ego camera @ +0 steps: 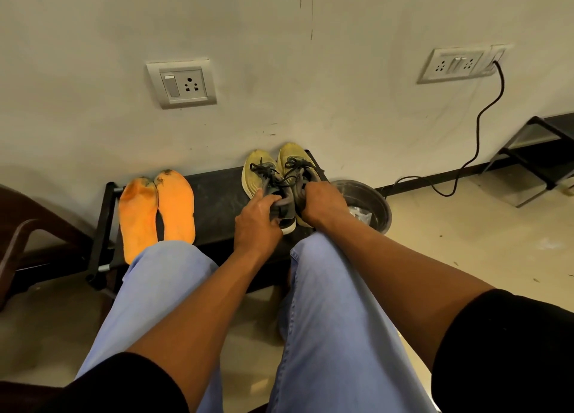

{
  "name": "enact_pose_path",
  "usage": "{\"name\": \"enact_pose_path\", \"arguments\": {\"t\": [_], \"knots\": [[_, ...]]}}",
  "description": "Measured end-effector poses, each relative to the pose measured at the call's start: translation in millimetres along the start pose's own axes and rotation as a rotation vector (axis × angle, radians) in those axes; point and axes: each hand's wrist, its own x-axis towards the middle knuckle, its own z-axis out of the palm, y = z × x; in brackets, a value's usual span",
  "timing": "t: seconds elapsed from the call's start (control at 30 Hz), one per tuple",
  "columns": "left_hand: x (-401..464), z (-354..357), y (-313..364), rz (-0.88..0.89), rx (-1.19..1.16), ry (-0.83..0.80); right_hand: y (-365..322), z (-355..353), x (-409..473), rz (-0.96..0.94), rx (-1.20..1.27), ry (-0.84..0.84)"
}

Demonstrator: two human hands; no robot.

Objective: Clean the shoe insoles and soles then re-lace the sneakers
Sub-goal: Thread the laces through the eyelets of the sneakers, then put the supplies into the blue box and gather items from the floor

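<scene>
Two yellow sneakers with grey collars and dark laces stand side by side on a low black bench (pixel 217 201), toes toward the wall. My left hand (pixel 256 223) grips the heel collar of the left sneaker (pixel 254 176), thumb on top. My right hand (pixel 323 206) grips the heel collar of the right sneaker (pixel 293 161). Both sneakers are laced. Two orange insoles (pixel 155 210) with dark stains at the toes lie flat, side by side, on the bench's left end.
A steel bowl (pixel 372 201) with something pale inside sits on the floor right of the bench. A black cable (pixel 478 124) runs from a wall socket to the floor. A brown chair (pixel 18 226) stands at left, a black rack (pixel 540 151) at right. My knees reach the bench.
</scene>
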Motion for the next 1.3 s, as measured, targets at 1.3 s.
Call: {"name": "enact_pose_path", "arguments": {"t": [1.3], "knots": [[21.7,148.0,168.9,0.038,-0.219,-0.496,216.4,-9.3,-79.6,0.289,0.19,0.072]]}}
